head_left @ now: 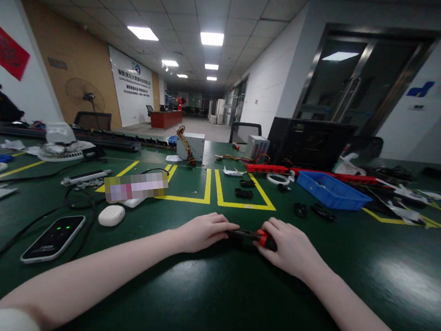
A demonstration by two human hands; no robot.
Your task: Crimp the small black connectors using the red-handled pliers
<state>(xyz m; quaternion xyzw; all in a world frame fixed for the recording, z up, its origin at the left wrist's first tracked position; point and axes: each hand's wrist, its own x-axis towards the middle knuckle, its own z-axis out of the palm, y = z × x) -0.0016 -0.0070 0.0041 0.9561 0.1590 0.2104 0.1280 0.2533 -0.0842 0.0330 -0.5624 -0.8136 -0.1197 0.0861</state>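
Head view, seen from where I stand: both hands are close together over the green tabletop [202,302]. Right hand [290,244]: closed round the handle of a red-and-black tool [265,239], which lies between the hands. Left hand [205,233]: fingertips drawn together at the tool's dark far end; whether they grip the tool itself or a small dark piece, I cannot tell.

Step in hand, in my judgement: close two-handed work at the tool's working end. Next move calls for a steady right grip, with the left fingertips placed precisely and clear of any pinching edge.

Just beyond the hands, two black pieces [243,192] [247,183] lie inside a yellow outline [248,206]. Past the right hand: two dark parts [300,210] [322,212], then a blue tray [349,205]. Beyond the left forearm: a device with green lights [54,239] and a white case [111,215].

Farther ahead of the hands stands a metal box [196,147] with bundled cables [186,145]. Far left, a person [0,106] sits; farthest off, a red desk [165,119].
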